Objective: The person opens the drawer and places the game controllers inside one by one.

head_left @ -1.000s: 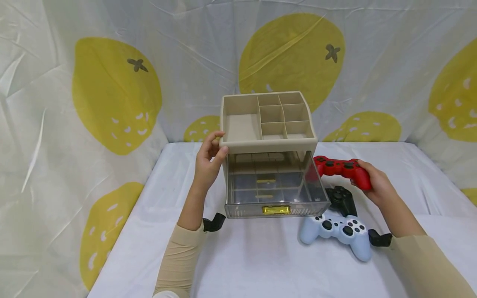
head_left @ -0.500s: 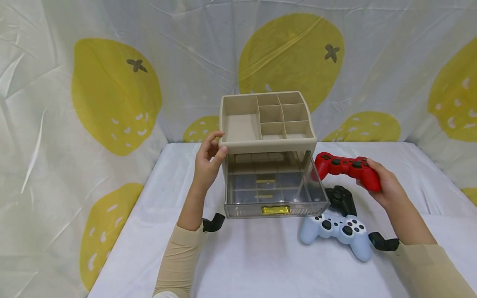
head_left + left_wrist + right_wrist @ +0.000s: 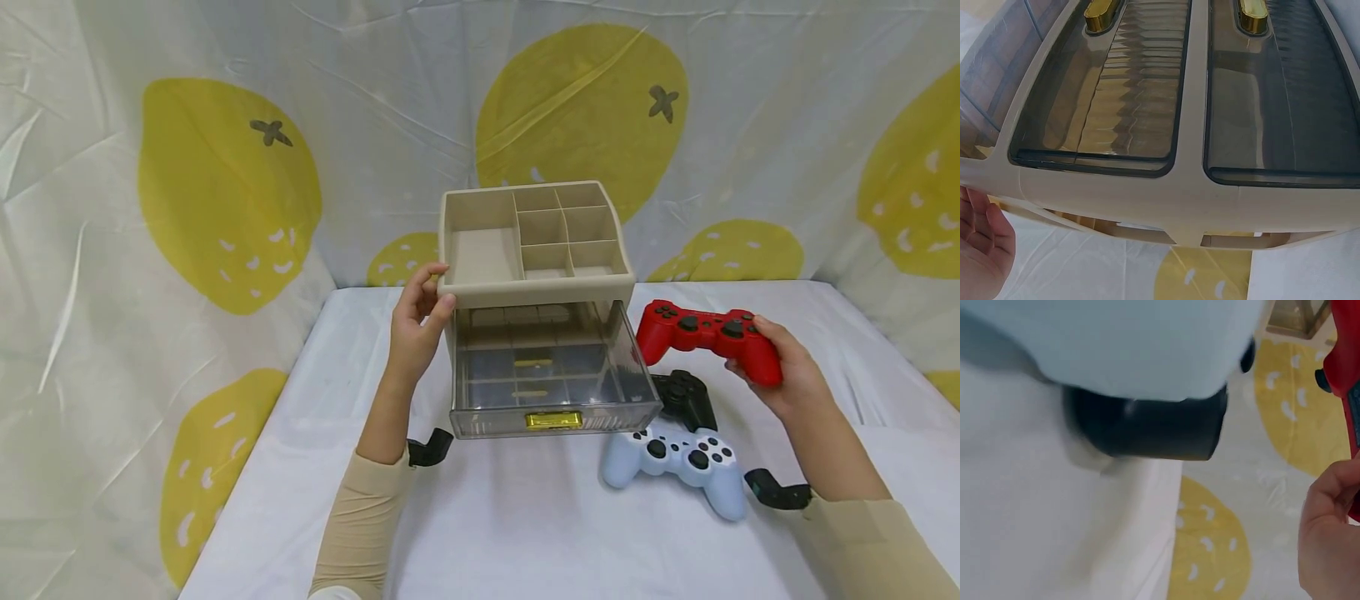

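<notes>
A beige desktop organizer (image 3: 540,292) with a divided open top stands mid-table, its clear top drawer (image 3: 517,423) pulled out toward me by its gold-handled front. My left hand (image 3: 417,329) grips the organizer's upper left front corner, thumb on the front and fingers at the side. Lower clear drawers with gold handles show in the left wrist view (image 3: 1147,81). To the right of the drawer, my right hand (image 3: 791,375) holds a red game controller (image 3: 705,332) by its right grip, above the table. A black controller (image 3: 686,398) lies below it, partly under a light blue controller (image 3: 675,462).
A white cloth (image 3: 517,525) covers the table. Behind and to the sides hang white curtains (image 3: 405,117) printed with yellow lemons. A black wrist-camera mount (image 3: 776,492) juts from the right sleeve close beside the light blue controller.
My right hand has moved to the right with the red controller, away from the drawer's side. The left hand, organizer and other controllers stay where they were.
</notes>
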### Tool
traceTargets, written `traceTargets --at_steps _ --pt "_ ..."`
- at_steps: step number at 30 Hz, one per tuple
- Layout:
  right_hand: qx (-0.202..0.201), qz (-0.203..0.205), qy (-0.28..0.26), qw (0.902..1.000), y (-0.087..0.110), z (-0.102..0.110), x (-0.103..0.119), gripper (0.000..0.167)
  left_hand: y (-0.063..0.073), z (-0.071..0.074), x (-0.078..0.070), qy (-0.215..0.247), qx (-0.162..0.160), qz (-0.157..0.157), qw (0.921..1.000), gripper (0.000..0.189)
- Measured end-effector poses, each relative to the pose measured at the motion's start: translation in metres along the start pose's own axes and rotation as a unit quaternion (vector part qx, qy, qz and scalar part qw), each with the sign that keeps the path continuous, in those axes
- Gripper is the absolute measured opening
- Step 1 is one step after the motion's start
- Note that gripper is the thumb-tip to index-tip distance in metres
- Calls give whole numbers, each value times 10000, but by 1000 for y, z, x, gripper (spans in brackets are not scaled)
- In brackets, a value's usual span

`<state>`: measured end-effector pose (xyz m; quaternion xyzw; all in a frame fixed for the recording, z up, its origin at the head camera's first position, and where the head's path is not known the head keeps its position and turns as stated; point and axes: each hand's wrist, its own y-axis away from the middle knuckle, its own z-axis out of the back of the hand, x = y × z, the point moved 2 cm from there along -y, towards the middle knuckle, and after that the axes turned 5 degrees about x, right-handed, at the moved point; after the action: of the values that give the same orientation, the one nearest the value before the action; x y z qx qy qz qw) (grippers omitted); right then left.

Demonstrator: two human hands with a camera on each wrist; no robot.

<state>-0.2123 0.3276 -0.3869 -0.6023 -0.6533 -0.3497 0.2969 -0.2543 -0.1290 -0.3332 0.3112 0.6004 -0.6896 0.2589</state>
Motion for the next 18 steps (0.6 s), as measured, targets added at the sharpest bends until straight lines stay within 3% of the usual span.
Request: traceTargets --at_steps 4,12,18 --pt "115 212 -162 9996 6 -5 2 34 -1 0 -1 9 14 -32 10000 47" --pt "781 525 -650 9934 16 -19 5 27 -1 0 -3 69 25 -33 10000 41" --pt "781 694 -672 9923 24 -26 10 30 -1 0 -3 20 31 -9 10000 44"
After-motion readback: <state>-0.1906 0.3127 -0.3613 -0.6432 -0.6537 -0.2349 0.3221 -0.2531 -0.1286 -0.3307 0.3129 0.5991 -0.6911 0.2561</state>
